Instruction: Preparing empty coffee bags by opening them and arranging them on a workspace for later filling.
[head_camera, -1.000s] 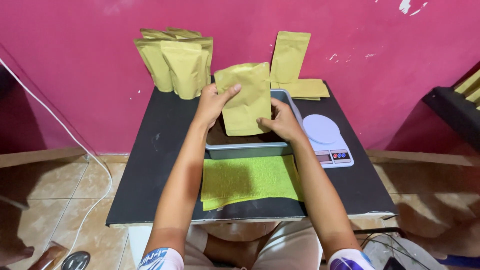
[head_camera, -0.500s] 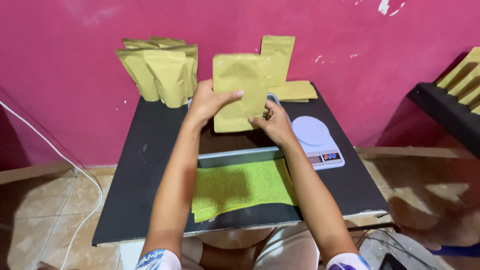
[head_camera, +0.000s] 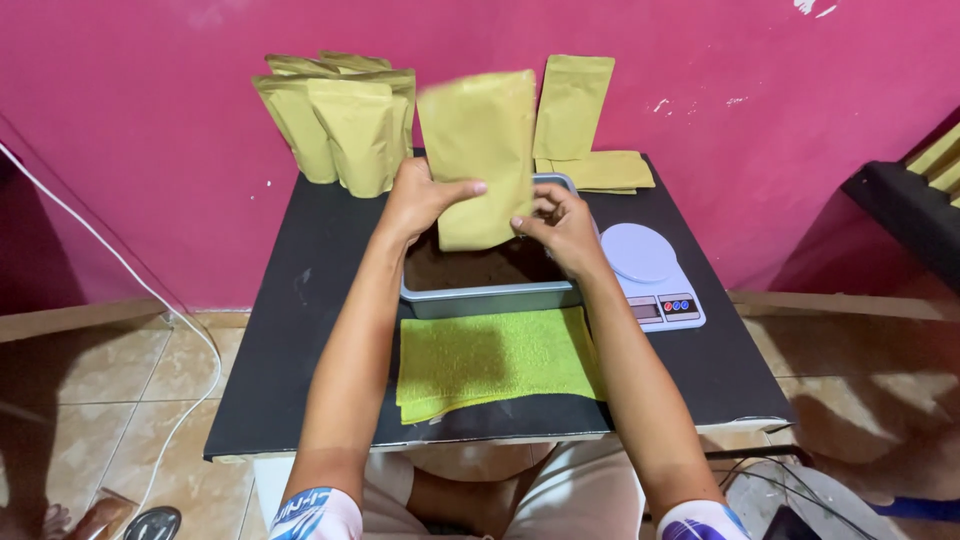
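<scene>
A tan pouch is held upright in both hands above the grey tray, a little blurred, with its top edge up near the wall. The left hand grips its lower left edge, thumb across the front. The right hand pinches the lower right corner between fingertips and thumb. Both grips are closed on the pouch; neither hand holds anything else.

The tray sits at the middle of the black table and holds a dark brown powder or grounds. The pouch looks flat and thin, so I judge it unfilled as yet, and its mouth is not visibly opened.

Just in front of the tray lies a folded green cloth. To the right of the tray is a white scale with nothing on its round plate.

Against the pink wall, a cluster of standing pouches at back left look plump, probably already filled. At back right one pouch leans on the wall over a flat stack, seemingly empties waiting. Filling, weighing and closing this pouch appear to remain.
</scene>
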